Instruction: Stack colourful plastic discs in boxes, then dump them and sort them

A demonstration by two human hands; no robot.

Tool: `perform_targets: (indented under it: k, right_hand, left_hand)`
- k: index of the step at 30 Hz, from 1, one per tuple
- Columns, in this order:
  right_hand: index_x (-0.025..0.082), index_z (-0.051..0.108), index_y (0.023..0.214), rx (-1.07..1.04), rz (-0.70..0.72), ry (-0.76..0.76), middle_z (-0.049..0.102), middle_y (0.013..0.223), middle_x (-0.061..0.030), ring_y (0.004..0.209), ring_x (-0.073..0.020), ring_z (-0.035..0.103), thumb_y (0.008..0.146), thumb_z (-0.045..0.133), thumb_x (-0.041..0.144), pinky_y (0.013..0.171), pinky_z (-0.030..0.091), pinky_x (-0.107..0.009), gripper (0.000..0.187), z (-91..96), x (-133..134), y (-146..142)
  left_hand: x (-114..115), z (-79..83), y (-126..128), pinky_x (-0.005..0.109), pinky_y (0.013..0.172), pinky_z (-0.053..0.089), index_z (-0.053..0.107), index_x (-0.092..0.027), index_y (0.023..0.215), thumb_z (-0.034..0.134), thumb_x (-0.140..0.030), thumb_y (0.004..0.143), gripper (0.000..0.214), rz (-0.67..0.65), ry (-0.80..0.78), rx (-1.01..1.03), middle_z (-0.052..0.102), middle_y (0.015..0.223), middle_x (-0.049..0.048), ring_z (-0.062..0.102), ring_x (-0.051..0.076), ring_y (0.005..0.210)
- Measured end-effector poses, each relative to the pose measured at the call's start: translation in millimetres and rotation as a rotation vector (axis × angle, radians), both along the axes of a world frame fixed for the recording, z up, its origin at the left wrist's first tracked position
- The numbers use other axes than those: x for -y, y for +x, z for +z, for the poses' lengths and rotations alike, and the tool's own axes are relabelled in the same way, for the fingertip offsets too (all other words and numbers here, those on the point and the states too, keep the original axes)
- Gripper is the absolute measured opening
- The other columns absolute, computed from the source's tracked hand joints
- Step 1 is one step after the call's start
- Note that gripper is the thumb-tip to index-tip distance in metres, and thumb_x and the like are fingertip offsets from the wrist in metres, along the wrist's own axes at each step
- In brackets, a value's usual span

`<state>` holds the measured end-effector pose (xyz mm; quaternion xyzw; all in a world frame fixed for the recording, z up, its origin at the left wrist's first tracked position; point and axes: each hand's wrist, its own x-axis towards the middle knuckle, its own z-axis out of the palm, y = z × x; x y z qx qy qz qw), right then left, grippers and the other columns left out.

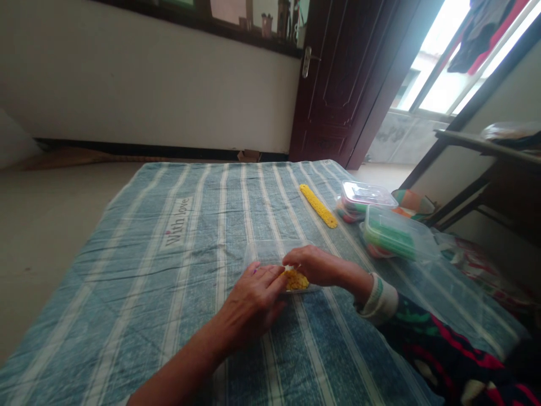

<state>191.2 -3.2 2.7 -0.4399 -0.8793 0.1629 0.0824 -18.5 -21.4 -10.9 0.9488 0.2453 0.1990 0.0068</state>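
Observation:
Low over the striped cloth, my left hand has its fingers bent together at the left edge of a bumpy yellow mass. My right hand comes in from the other side, fingers curled down just above the same yellow mass. Whatever sits between the fingertips of either hand is too small or hidden to name. A clear plastic container lies around and behind the yellow mass, partly covered by both hands. Farther back rests a long yellow strip with rounded ends and a bumpy surface.
Two clear lidded boxes, one at the back and a nearer one with green contents, stand on the right of the cloth-covered surface. Beyond are a dark red door and a shelf at right.

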Motion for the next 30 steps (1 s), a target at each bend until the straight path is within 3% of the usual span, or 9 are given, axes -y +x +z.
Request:
perform_targets:
  k: [3, 8, 14, 18, 24, 30]
  right_hand:
    - [0.015, 0.065, 0.112, 0.023, -0.062, 0.029, 0.071, 0.103, -0.0092, 0.094, -0.0193, 0.064, 0.077, 0.050, -0.001, 0.081, 0.046, -0.028, 0.041, 0.5, 0, -1]
    - [0.016, 0.065, 0.112, 0.057, -0.070, 0.026, 0.072, 0.097, -0.0078, 0.087, -0.0191, 0.066, 0.076, 0.050, -0.002, 0.074, 0.046, -0.027, 0.043, 0.9, 3, -3]
    - [0.015, 0.065, 0.111, 0.027, -0.103, 0.031, 0.071, 0.099, -0.0095, 0.090, -0.0203, 0.066, 0.081, 0.049, 0.001, 0.076, 0.047, -0.028, 0.037, 0.5, 3, -3]
    - [0.015, 0.066, 0.107, -0.084, -0.172, 0.078, 0.071, 0.103, -0.0092, 0.095, -0.0184, 0.065, 0.085, 0.048, 0.006, 0.082, 0.047, -0.028, 0.030, 13.1, 4, 3]
    - [0.016, 0.069, 0.098, -0.165, -0.269, 0.220, 0.072, 0.093, -0.0071, 0.088, -0.0174, 0.065, 0.085, 0.053, 0.014, 0.080, 0.046, -0.027, 0.020, 38.5, 2, 22]
    - [0.017, 0.071, 0.093, -0.198, -0.509, 0.278, 0.071, 0.081, -0.0035, 0.074, -0.0152, 0.064, 0.081, 0.054, 0.014, 0.072, 0.047, -0.025, 0.021, 53.9, -15, 54]
  left_hand:
    - [-8, 9.4, -10, 0.048, 0.094, 0.048, 0.061, -0.015, 0.112, 0.059, -0.026, 0.083, 0.031, 0.000, -0.007, 0.103, 0.067, 0.116, 0.0140, 0.063, 0.026, 0.105]
    - [-29, 12.6, -31, 0.043, 0.090, 0.053, 0.066, -0.014, 0.106, 0.052, -0.033, 0.089, 0.029, 0.137, -0.010, 0.285, 0.071, 0.110, 0.0137, 0.066, 0.026, 0.103]
    - [-40, 11.1, -43, 0.041, 0.091, 0.054, 0.068, -0.017, 0.101, 0.053, -0.040, 0.085, 0.032, 0.313, -0.191, 0.403, 0.072, 0.108, 0.0118, 0.067, 0.026, 0.102]
    - [-43, 12.6, -48, 0.040, 0.091, 0.053, 0.070, -0.019, 0.098, 0.057, -0.043, 0.080, 0.033, 0.408, -0.320, 0.482, 0.073, 0.105, 0.0087, 0.068, 0.026, 0.099]
    - [-51, 15.3, -53, 0.035, 0.083, 0.054, 0.073, -0.020, 0.091, 0.064, -0.049, 0.071, 0.036, 0.535, -0.583, 0.589, 0.076, 0.092, 0.0045, 0.070, 0.025, 0.086]
    - [-58, 13.6, -53, 0.035, 0.080, 0.052, 0.074, -0.021, 0.080, 0.070, -0.050, 0.062, 0.034, 0.594, -0.765, 0.704, 0.076, 0.079, 0.0018, 0.069, 0.025, 0.082]
